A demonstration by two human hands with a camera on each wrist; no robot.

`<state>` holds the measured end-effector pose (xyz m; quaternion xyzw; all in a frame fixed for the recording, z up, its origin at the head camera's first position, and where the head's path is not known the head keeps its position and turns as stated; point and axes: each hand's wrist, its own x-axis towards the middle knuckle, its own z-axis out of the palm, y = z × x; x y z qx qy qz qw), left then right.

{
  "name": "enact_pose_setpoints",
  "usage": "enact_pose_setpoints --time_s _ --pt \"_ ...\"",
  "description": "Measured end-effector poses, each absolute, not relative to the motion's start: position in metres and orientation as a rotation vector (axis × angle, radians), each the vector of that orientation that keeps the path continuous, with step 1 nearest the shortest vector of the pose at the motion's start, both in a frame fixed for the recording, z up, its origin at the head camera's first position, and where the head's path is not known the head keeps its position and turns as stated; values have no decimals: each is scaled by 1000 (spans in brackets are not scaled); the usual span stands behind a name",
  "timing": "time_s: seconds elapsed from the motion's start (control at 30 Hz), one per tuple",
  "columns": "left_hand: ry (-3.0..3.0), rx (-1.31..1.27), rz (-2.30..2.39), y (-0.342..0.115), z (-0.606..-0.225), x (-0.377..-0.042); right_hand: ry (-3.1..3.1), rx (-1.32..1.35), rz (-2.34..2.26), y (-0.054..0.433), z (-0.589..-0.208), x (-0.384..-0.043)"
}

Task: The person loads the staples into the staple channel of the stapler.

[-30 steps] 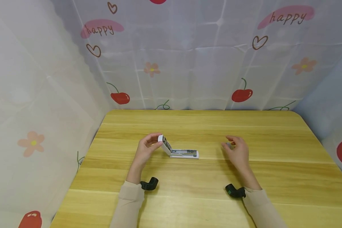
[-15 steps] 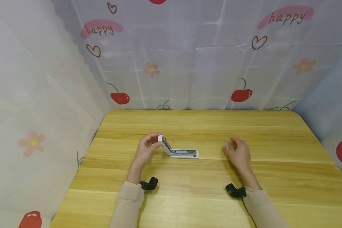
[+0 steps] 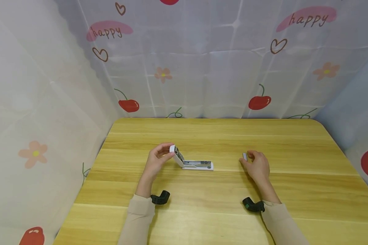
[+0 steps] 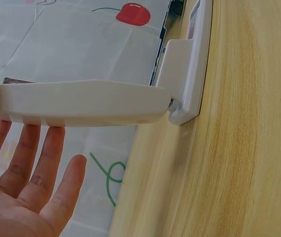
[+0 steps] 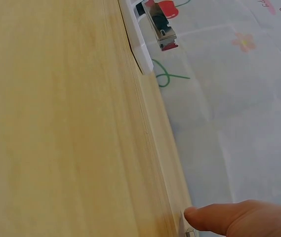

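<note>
I read "happy" twice on the white cherry-print cloth (image 3: 199,78) | white plastic stapler (image 3: 191,167), hinged wide, silver channel (image 3: 199,163) bared, left of the wood-grain worktop's (image 3: 196,214) centre | left hand (image 3: 157,160) pinches its raised half | right hand (image 3: 258,167), half-curled, pinches small grey strip (image 3: 244,156) nearer the right edge

Right hand (image 5: 246,218) touching small piece (image 5: 189,233), white stapler (image 5: 137,42), wooden table (image 5: 71,128)

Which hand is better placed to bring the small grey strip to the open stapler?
Probably the right. The right hand holds the small grey strip, while the left hand is occupied holding up the raised cover of the stapler.
</note>
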<state>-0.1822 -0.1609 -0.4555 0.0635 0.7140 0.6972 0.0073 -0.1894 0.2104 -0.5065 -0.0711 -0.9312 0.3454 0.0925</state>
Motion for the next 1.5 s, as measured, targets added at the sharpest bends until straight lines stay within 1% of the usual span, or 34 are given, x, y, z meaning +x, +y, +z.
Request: enact_pose_setpoints --time_s 0.4,0.9,1.5 --pt "2250 203 2166 -161 -456 -182 -2785 -183 929 211 -510 -187" --pt "2270 178 2155 -160 -456 -182 -2766 -202 940 210 -510 -187" --pt "2266 225 2165 -161 -456 -183 -2687 -199 949 211 -515 -190"
